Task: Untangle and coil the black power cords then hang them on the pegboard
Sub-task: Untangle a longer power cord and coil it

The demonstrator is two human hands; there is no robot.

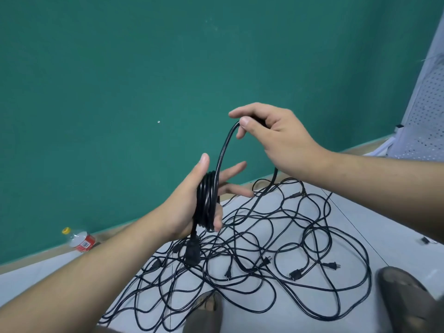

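Head view showed the left hand (185, 207), fingers spread straight, carrying coils of a thick black power cord (206, 203) round its palm, while the right hand (278, 140) pinched that cord's free run above tangled thin black cords (296, 275) on the pale grey floor (348, 239).

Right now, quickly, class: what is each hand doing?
Left hand: open, fingers spread, with the coil wound round it.
Right hand: closed, pinching the cord that leads up from the coil.
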